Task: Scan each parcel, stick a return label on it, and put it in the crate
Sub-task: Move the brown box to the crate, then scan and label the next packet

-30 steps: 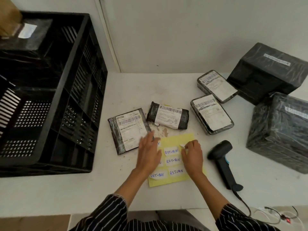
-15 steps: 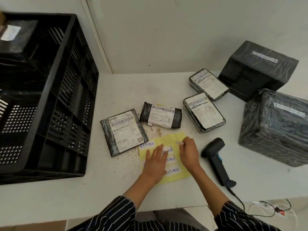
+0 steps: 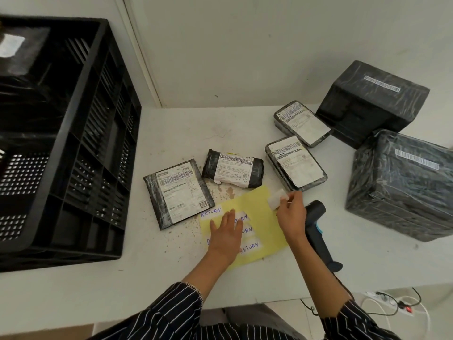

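Clearly the black crate (image 3: 81, 153) waits left for finished parcels; the flat parcel (image 3: 180, 192) lies beside the yellow label sheet (image 3: 259, 217), which the left hand (image 3: 226, 235) pins with spread fingers so the right hand (image 3: 291, 217) can pinch a peeled return label (image 3: 275, 199).

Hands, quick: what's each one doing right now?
Left hand: open, flat on the yellow label sheet.
Right hand: closed, pinching a peeled white label.

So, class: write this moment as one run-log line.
left hand: flat on yellow sheet | right hand: pinching peeled label | scanner: on table
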A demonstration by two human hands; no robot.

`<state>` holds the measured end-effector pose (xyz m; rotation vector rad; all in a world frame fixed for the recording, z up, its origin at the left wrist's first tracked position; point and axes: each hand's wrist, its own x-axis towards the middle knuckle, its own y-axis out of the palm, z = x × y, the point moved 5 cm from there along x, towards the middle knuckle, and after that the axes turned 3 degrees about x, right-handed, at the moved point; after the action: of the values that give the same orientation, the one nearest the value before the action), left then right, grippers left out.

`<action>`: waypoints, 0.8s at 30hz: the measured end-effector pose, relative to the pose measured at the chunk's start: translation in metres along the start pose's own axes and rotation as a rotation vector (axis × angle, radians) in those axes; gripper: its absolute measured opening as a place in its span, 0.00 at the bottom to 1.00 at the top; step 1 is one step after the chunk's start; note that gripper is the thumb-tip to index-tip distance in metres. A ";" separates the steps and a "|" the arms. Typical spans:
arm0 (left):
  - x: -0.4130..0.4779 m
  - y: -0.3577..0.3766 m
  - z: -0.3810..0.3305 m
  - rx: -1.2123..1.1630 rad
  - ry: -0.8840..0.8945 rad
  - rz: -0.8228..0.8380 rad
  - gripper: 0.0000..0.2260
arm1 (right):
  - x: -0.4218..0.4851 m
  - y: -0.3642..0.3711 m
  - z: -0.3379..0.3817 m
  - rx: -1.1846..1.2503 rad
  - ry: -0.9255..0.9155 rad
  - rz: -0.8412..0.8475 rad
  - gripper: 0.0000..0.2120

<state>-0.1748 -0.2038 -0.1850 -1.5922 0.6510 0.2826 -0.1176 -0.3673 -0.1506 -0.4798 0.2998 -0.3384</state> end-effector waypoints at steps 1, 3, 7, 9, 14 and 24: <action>0.000 -0.001 0.001 0.001 0.000 0.000 0.34 | 0.001 -0.005 0.002 0.042 0.020 -0.039 0.03; -0.001 -0.002 0.002 0.002 0.004 -0.004 0.34 | 0.005 -0.016 0.009 0.098 0.047 -0.109 0.03; 0.000 -0.007 0.007 -0.022 0.012 -0.013 0.33 | 0.008 -0.033 0.035 0.060 -0.055 -0.150 0.06; 0.000 -0.010 0.009 -0.085 0.040 -0.029 0.32 | 0.002 -0.028 0.046 0.010 -0.145 -0.060 0.06; -0.016 -0.037 0.022 -0.640 0.021 -0.340 0.16 | -0.036 0.017 0.052 -0.089 -0.316 0.172 0.04; -0.042 -0.045 0.070 -1.656 -0.470 -0.494 0.10 | -0.083 0.086 0.072 -0.339 -0.651 0.488 0.14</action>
<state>-0.1698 -0.1257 -0.1348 -2.9778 -0.6132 0.9167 -0.1462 -0.2352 -0.1156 -0.7979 -0.1694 0.3545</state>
